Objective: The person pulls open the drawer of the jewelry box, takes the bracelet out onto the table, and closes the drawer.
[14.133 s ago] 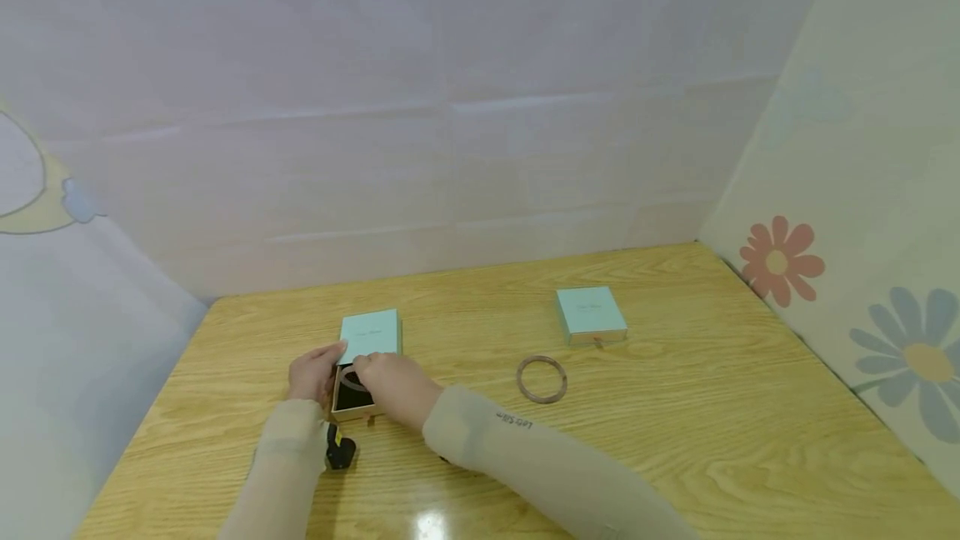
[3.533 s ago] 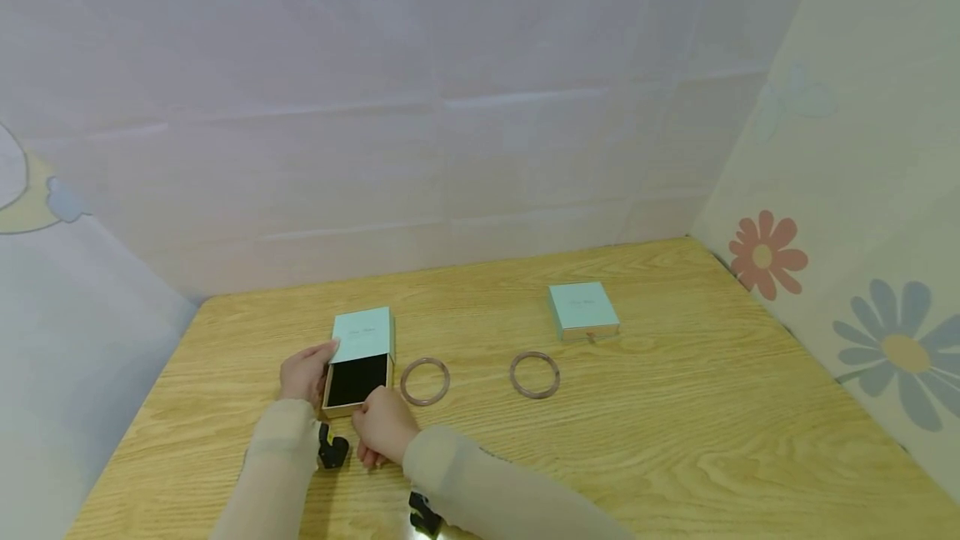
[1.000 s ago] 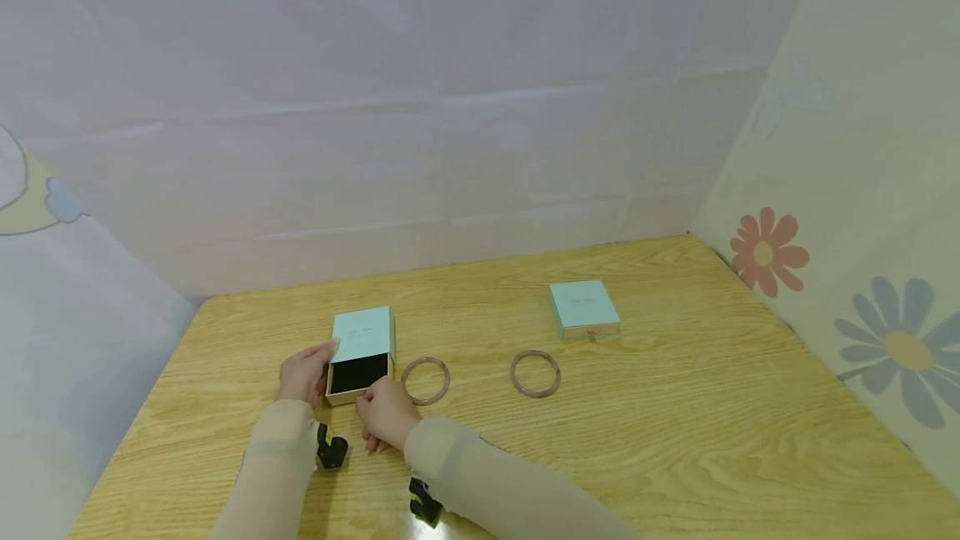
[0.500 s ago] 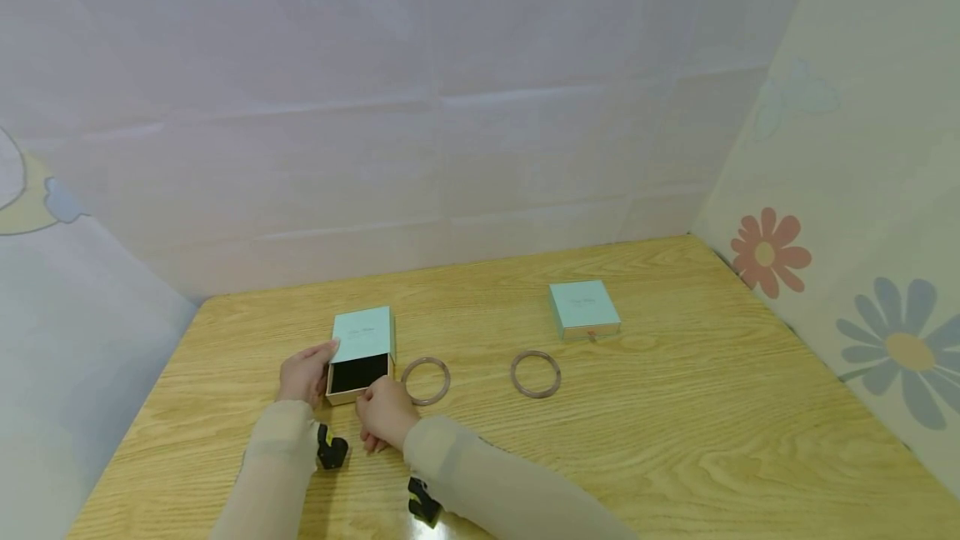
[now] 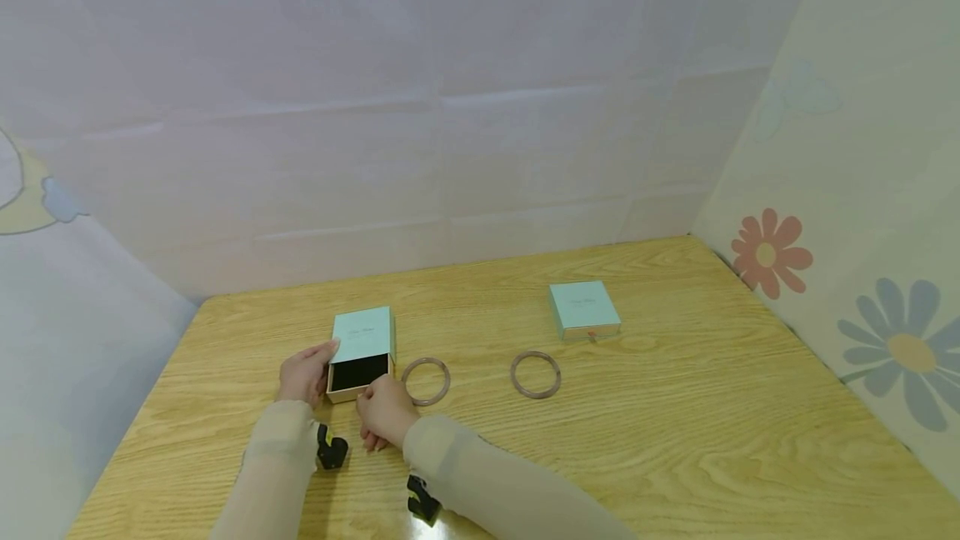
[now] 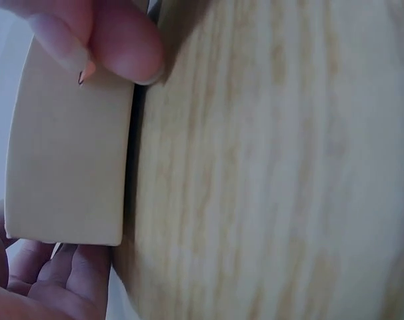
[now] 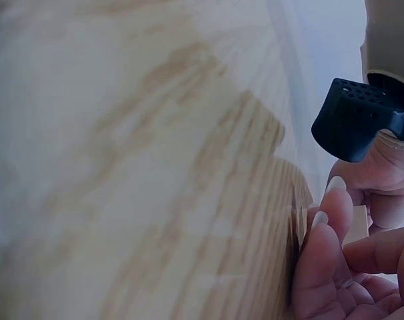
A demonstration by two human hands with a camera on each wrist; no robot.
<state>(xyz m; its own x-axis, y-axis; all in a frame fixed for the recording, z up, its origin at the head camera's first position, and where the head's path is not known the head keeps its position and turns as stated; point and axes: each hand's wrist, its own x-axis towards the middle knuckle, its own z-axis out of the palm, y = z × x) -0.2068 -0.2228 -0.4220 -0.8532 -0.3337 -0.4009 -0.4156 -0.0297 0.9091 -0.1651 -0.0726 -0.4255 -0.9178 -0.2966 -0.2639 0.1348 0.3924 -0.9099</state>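
A pale mint slide-out box (image 5: 363,333) lies at the left of the table, its drawer (image 5: 360,372) partly pulled out and showing a black lining. My left hand (image 5: 302,375) grips the box's left side, the thumb near its top edge. At the drawer's front, my right hand (image 5: 388,412) has thumb and finger together at a small orange ribbon tab (image 6: 89,71), in the left wrist view against the plain drawer front (image 6: 67,153). Fingers largely cover the tab. A pinkish-brown bangle (image 5: 447,375) lies on the table just right of the box.
A second bangle (image 5: 513,375) lies farther right. Behind it stands another mint box (image 5: 585,304), its drawer pushed in. Black wrist cameras (image 5: 331,448) hang below both sleeves. Pale cloth walls border the wood-grain table (image 5: 675,407).
Since the earliest frame, a bangle has come out of the left box onto the table. The drawer has slid slightly inward since 3.5 seconds ago. Over the last half second, almost nothing moves.
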